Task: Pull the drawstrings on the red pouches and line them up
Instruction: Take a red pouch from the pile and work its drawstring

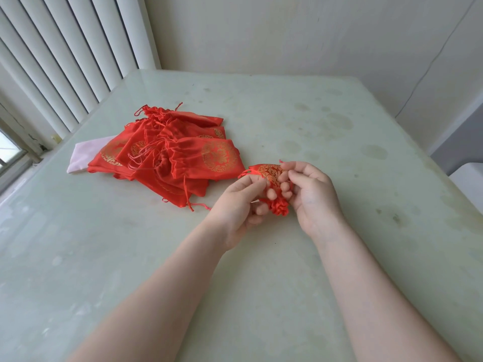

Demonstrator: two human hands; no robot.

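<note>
A red pouch [269,173] with a gold round pattern is held above the table between both hands. Its gathered mouth bunches into a ruffle near my palms. My left hand [240,205] pinches the pouch and its red drawstring on the left side. On the other side, my right hand [311,194] grips the pouch with curled fingers. A loose pile of red pouches [172,152] with gold emblems and trailing strings lies on the table to the left of my hands.
A pink cloth [83,155] sticks out from under the pile at its left. The pale green table [339,131] reaches to a white wall behind. White vertical blinds [65,61] hang at the left, with a grey ledge [460,134] to the right.
</note>
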